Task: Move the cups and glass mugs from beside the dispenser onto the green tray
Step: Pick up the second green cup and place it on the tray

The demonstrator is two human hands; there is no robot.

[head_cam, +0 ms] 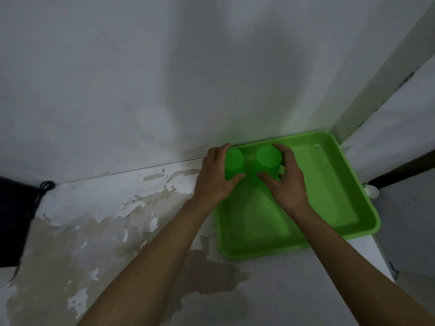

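I read this as the setting-down step: two cups are at the tray and I judge they are being placed in its far left corner. The broad white surface (270, 290), with its paint peeled and stained brown, carries a shallow rectangular green plastic tray (334, 184) pushed toward the wall corner on the right. Most of the tray floor is bare, so there is plenty of room for the rest.

My left hand (211, 177) wraps a bright green plastic cup (233, 164) at the tray's left rim; its grip is closed around the cup's side, thumb in front, fingers behind. My right hand (286, 182) holds a second green plastic cup (268, 162) just beside the first, its grip pinching the wall between thumb and fingers. Both cups look upside down, flat bases up, plain and opaque; I cannot tell whether they already rest on the tray floor.

Next, I would say, both grips must loosen without tipping the cups, then go back for the glass mugs. Neither dispenser nor mugs are in view.
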